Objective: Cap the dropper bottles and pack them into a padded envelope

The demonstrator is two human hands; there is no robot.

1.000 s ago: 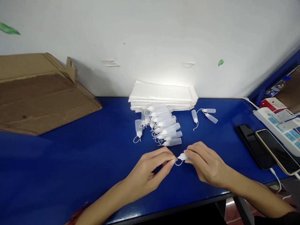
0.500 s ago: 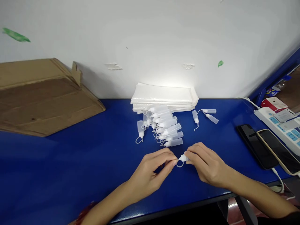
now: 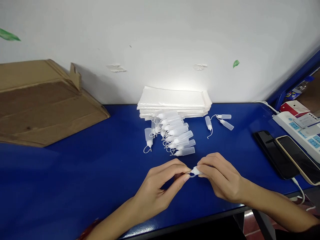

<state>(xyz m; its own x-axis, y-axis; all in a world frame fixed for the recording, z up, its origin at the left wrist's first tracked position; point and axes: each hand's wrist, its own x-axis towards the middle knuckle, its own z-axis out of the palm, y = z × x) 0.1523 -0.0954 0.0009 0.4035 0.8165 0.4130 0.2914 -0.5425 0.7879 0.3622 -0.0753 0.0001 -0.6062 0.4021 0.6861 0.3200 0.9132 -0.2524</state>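
Observation:
Over the near part of the blue table, my right hand (image 3: 222, 176) is closed around a small white dropper bottle (image 3: 195, 171), its cone nozzle pointing left and its body hidden by the fingers. A thin tether loops below the nozzle. At the nozzle tip, the thumb and forefinger of my left hand (image 3: 162, 185) pinch the tether's end; the cap piece itself is mostly hidden. Just beyond my hands lies a pile of similar translucent dropper bottles (image 3: 175, 130) with curled tethers. One bottle (image 3: 148, 136) rests at the pile's left side.
Behind the pile, a stack of white plastic sleeves (image 3: 172, 98) lies against the wall. Three more bottles (image 3: 226, 124) are at right. Two phones (image 3: 275, 155) and a power strip (image 3: 297, 126) occupy the right side. A cardboard box (image 3: 45, 103) stands at left.
My left fingertips have shifted slightly at the nozzle tip, and the tether loop now hangs less far down. The view has moved a little; the pile looks the same.

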